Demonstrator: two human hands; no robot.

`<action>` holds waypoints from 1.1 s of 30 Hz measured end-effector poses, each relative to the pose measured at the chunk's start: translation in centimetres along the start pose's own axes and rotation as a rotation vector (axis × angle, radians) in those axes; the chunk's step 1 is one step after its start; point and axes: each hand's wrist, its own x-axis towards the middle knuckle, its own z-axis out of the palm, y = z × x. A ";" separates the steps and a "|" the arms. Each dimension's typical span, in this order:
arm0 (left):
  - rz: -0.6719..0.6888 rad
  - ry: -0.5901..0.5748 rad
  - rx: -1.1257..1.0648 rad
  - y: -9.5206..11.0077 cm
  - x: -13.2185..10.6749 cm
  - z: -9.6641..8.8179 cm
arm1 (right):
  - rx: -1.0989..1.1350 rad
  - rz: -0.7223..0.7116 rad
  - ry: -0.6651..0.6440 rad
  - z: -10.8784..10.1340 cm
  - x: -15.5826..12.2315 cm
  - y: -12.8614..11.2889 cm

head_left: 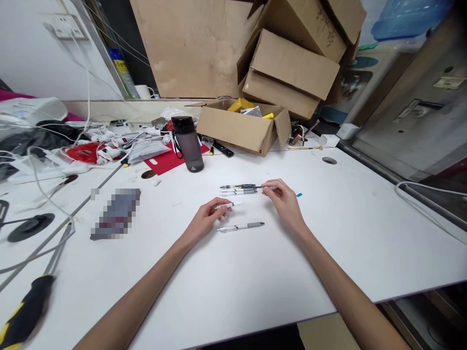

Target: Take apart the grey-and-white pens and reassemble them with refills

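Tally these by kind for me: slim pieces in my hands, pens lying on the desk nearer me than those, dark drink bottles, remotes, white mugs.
Held pieces: 2 (white barrel, left hand; slim grey piece, right hand)
Nearer pen: 1
Dark bottle: 1
Remote: 1
White mug: 1
Total: 6

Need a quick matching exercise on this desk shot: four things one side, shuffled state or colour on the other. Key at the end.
Things:
1. Left hand
2. Pen nearest the person
3. Bottle
4. Screwdriver

States:
A. Dark, standing
B. Black and yellow, at the picture's lower left
C. Gripping a slender white item
D. Grey at one end, lying flat

Pairs: 1-C, 2-D, 3-A, 4-B
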 end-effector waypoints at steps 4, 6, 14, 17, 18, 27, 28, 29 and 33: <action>0.006 -0.006 0.003 0.0 0.0 0.0 | -0.015 0.008 0.002 0.0 0.0 -0.2; 0.009 -0.010 0.004 0.0 0.0 0.0 | -0.015 0.006 0.005 0.1 -0.1 -0.3; 0.000 -0.012 0.005 -0.2 0.0 0.0 | 0.013 0.038 0.030 0.1 0.0 -0.4; -0.001 -0.010 0.007 -0.4 0.1 -0.1 | 0.011 0.057 0.036 0.1 0.0 -0.4; -0.001 -0.013 0.006 -0.4 0.1 -0.1 | 0.009 0.061 0.036 0.1 0.0 -0.4; -0.005 -0.025 -0.004 -0.6 0.2 -0.1 | -0.001 0.076 0.047 0.1 -0.1 -0.7; -0.005 -0.027 -0.003 -0.6 0.2 -0.1 | -0.002 0.076 0.050 0.1 -0.2 -0.7; -0.005 -0.027 0.000 -0.6 0.2 -0.1 | -0.007 0.075 0.052 0.1 -0.2 -0.8; -0.004 -0.028 0.018 -0.5 0.2 -0.2 | -0.032 0.065 0.056 0.1 -0.1 -1.0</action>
